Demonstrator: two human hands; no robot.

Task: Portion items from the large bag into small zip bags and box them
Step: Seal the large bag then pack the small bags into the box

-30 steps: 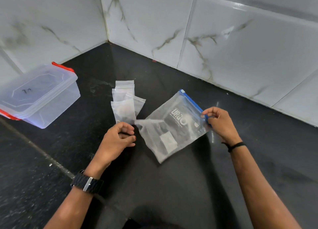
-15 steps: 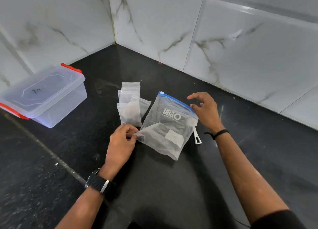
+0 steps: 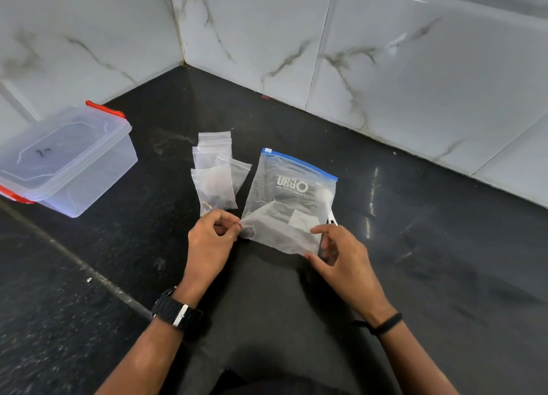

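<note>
Black stone makes up the counter (image 3: 415, 276), and white marble tiles (image 3: 415, 68) stand behind it and meet in a corner at 12 o'clock.

The large bag (image 3: 292, 200) lies flat on the counter near the middle. It is clear plastic with a blue zip strip along its top edge and white letters on the front. Dark things show inside it, but I cannot tell what they are. A small white piece pokes out from under its right side.

The left hand (image 3: 209, 246) is at 9 o'clock from the bag's bottom. Its thumb and first finger pinch the bag's lower left corner. The other fingers curl in.

The right hand (image 3: 341, 261) is at 5 o'clock from the bag. Its fingers are spread and bent a little, and the fingertips touch the bag's lower right corner. I cannot tell if it grips the plastic or just touches it.

A pile of small zip bags (image 3: 216, 172) lies just beside the large bag, at 9 o'clock from it. They overlap each other. The nearest one has something dark inside.

The box (image 3: 68, 160) sits well apart, far out at 9 o'clock. It is clear plastic with red clips, and its lid is on.

A black watch (image 3: 175, 311) is on the left wrist, and a thin black band (image 3: 385, 323) is on the right wrist.
</note>
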